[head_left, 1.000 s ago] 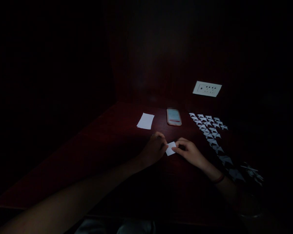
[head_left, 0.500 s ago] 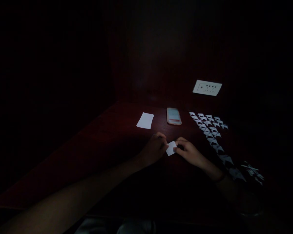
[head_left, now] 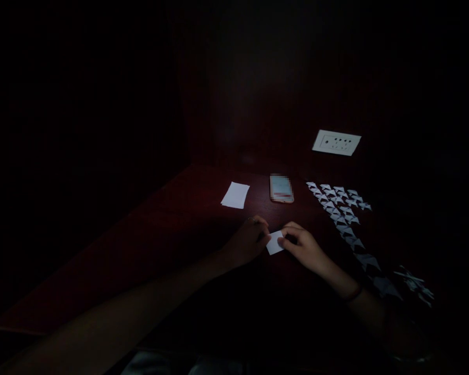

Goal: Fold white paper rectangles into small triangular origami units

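Between my hands is a small white square of paper (head_left: pixel 274 243), held low over the dark red table (head_left: pixel 172 208). My left hand (head_left: pixel 249 239) pinches its left edge, with a ring on one finger. Thumb and fingers of my right hand (head_left: pixel 303 245) grip the opposite side. Whether the paper is folded is too dark to tell. Beyond my left hand lies a stack of white paper sheets (head_left: pixel 235 195). A phone (head_left: pixel 281 188) with a lit, blurred screen lies farther back, beyond the paper square.
Rows of small folded white paper pieces (head_left: pixel 340 208) run along the right of the table. Closer on that side is a loose heap of thin white paper strips (head_left: pixel 414 281). A white socket panel (head_left: pixel 336 142) is on the back wall. The surroundings are very dark.
The paper square has turned slightly between my fingers, its edges now lying more level. The whole view has shifted a little, so things appear slightly farther right and lower.
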{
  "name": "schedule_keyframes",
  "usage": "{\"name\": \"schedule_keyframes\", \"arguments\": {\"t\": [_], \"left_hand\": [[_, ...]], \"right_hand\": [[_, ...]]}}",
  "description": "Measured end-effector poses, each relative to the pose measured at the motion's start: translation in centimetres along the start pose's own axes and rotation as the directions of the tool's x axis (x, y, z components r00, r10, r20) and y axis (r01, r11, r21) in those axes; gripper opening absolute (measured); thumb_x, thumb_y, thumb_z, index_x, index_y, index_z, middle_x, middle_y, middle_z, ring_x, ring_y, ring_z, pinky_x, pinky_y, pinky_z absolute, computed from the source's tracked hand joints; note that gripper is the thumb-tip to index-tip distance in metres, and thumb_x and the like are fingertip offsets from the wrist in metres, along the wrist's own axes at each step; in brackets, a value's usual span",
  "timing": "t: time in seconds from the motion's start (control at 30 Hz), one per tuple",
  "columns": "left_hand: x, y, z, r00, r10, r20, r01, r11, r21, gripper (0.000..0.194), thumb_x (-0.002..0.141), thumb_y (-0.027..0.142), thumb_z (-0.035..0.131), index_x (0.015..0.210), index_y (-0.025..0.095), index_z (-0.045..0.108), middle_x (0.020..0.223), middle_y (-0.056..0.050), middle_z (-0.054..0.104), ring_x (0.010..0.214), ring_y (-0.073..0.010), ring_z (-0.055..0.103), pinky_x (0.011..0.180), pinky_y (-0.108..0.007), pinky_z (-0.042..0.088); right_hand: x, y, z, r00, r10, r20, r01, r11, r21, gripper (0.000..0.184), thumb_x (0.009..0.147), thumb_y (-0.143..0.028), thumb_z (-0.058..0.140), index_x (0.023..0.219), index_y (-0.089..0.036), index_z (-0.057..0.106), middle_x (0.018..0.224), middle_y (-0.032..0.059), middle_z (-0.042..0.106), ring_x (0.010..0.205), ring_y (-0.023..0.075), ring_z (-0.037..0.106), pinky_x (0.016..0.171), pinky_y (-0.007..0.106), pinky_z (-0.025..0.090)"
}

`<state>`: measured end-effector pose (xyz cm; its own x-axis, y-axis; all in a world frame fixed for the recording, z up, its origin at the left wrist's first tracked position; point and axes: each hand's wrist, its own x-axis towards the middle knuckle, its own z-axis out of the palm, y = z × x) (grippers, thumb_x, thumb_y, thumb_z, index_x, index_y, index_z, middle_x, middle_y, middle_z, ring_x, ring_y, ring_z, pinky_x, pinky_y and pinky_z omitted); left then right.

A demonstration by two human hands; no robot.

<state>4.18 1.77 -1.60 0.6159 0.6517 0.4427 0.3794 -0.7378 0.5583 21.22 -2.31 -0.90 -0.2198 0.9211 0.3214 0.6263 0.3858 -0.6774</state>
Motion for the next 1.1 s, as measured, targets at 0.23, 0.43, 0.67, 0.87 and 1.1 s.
{"name": "schedule_keyframes", "arguments": {"t": [0.23, 0.43, 0.67, 0.87, 1.1], "left_hand": [[0.4, -0.5, -0.2, 0.999, -0.030, 0.019, 0.029, 0.998, 0.062, 0.008, 0.078, 0.017, 0.044, 0.076, 0.015, 0.051, 0.093, -0.004, 0.048, 0.088, -0.0153, 0.046, 0.078, -0.029, 0.039], [0.5, -0.9, 0.1, 1.000, -0.012, 0.023, 0.010, 0.997, 0.072, 0.009, 0.080, 0.017, 0.043, 0.079, 0.015, 0.052, 0.092, -0.003, 0.049, 0.087, -0.0146, 0.046, 0.078, -0.028, 0.039], [0.5, -1.0, 0.1, 0.999, -0.027, 0.036, 0.024, 0.997, 0.074, 0.009, 0.080, 0.018, 0.043, 0.081, 0.016, 0.052, 0.092, -0.003, 0.048, 0.087, -0.0150, 0.046, 0.077, -0.030, 0.039], [0.5, -1.0, 0.0, 0.999, -0.017, 0.040, 0.014, 0.998, 0.068, 0.009, 0.080, 0.018, 0.042, 0.080, 0.016, 0.051, 0.091, -0.003, 0.049, 0.087, -0.0152, 0.046, 0.077, -0.030, 0.040], [0.8, -1.0, 0.1, 1.000, -0.004, 0.015, 0.004, 1.000, 0.025, 0.008, 0.078, 0.017, 0.044, 0.079, 0.016, 0.052, 0.093, -0.004, 0.048, 0.088, -0.0145, 0.046, 0.079, -0.029, 0.040]], "right_hand": [[0.4, 0.9, 0.7, 0.998, 0.016, -0.067, -0.012, 0.998, 0.067, 0.012, 0.074, -0.018, 0.048, 0.067, -0.017, 0.057, 0.071, 0.0018, 0.050, 0.070, 0.0136, 0.049, 0.065, 0.026, 0.039], [0.5, 1.0, 0.6, 0.994, 0.056, -0.095, -0.046, 0.993, 0.109, 0.013, 0.074, -0.018, 0.047, 0.069, -0.018, 0.059, 0.075, 0.0027, 0.052, 0.072, 0.0140, 0.050, 0.066, 0.026, 0.039], [0.5, 1.5, 0.4, 0.984, 0.062, -0.167, -0.040, 0.990, 0.134, 0.012, 0.073, -0.019, 0.049, 0.075, -0.019, 0.061, 0.077, 0.0038, 0.054, 0.076, 0.0155, 0.050, 0.067, 0.027, 0.040], [0.6, 1.4, 0.3, 0.985, 0.064, -0.160, -0.044, 0.991, 0.124, 0.012, 0.073, -0.019, 0.050, 0.075, -0.019, 0.061, 0.076, 0.0037, 0.054, 0.074, 0.0155, 0.050, 0.066, 0.027, 0.040], [0.7, 1.7, 0.4, 0.985, 0.057, -0.162, -0.040, 0.994, 0.106, 0.010, 0.072, -0.021, 0.051, 0.075, -0.019, 0.060, 0.074, 0.0028, 0.053, 0.072, 0.0146, 0.050, 0.064, 0.026, 0.040]]}}
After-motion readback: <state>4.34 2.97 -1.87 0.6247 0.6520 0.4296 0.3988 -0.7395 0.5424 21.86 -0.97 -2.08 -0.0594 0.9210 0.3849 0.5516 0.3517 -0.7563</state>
